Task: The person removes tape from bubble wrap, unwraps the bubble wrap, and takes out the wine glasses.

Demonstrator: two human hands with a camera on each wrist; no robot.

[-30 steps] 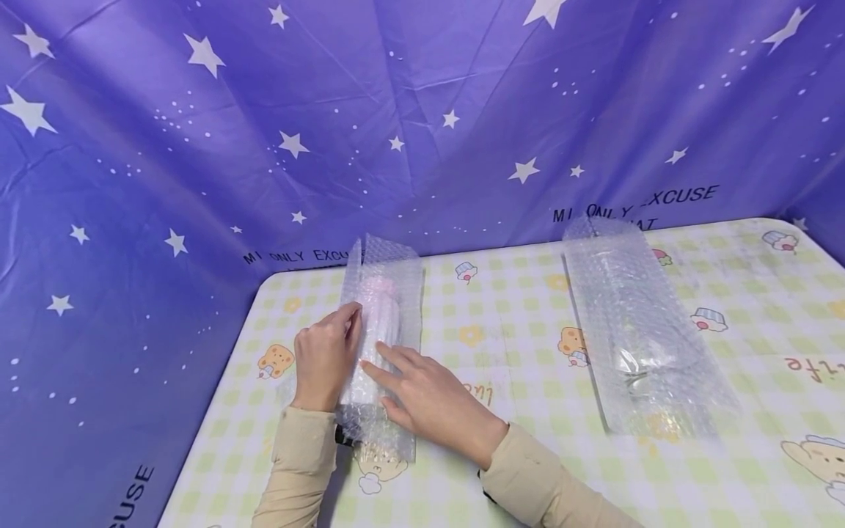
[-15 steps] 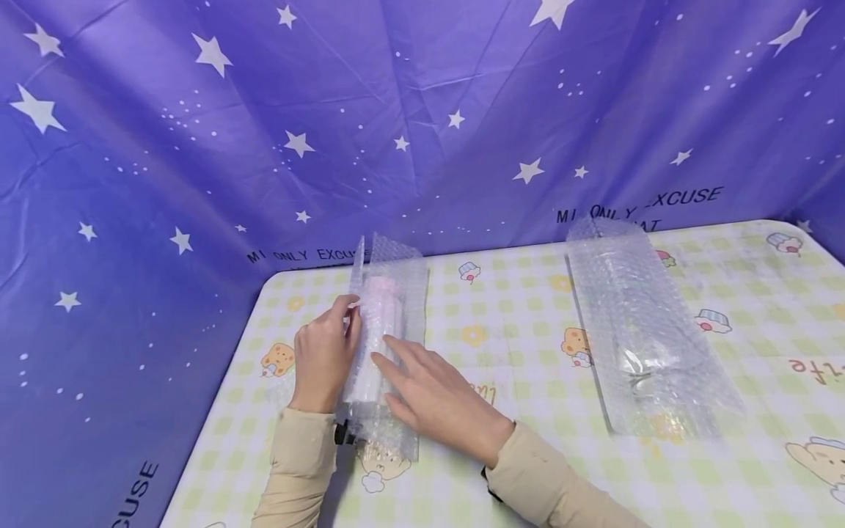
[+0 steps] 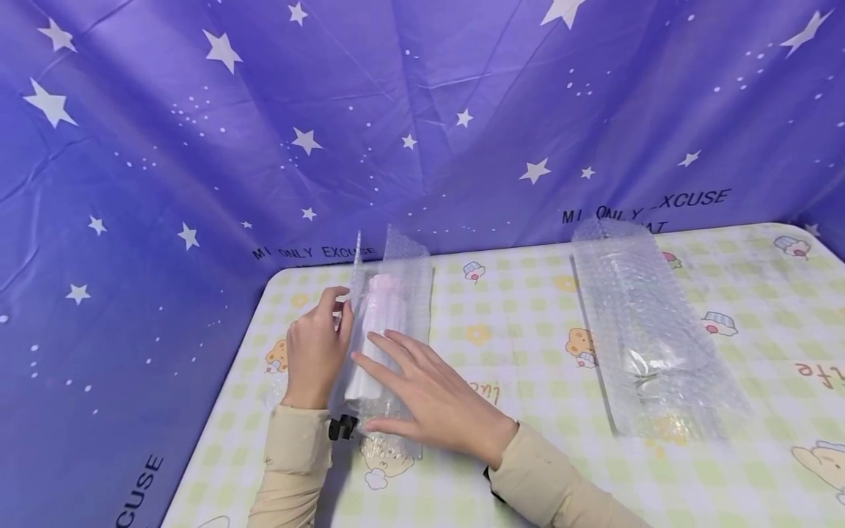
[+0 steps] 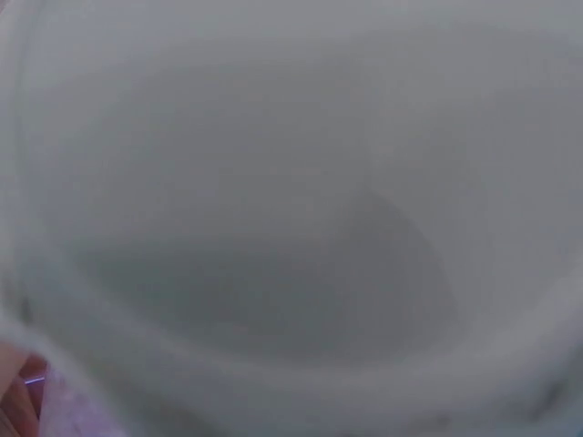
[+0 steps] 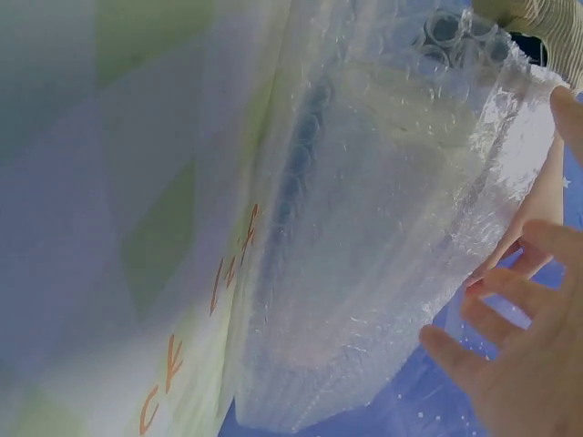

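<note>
A long pink-and-white object (image 3: 383, 312) with lengthwise ridges, rather like a vase, lies in bubble wrap (image 3: 414, 293) at the left of the table. Its kind is not certain. My left hand (image 3: 315, 352) pinches the raised left edge of the wrap, thumb against fingers. My right hand (image 3: 422, 392) lies spread over the lower part of the object, fingers fairly straight. In the right wrist view, the clear bubble wrap (image 5: 383, 237) surrounds the pale object, with the fingers (image 5: 519, 300) beside it. A blurred white hollow rim (image 4: 273, 364) fills the left wrist view.
A second bubble-wrapped bundle (image 3: 640, 315) lies on the right side of the table. The table wears a green-and-white checked cloth (image 3: 515, 447) with cartoon prints. A purple star-printed curtain (image 3: 370, 110) hangs behind and at the left.
The left hand has drawn the wrap's left edge upward and to the left, so the gap over the object is wider. The right hand stays on the object, its fingers more spread.
</note>
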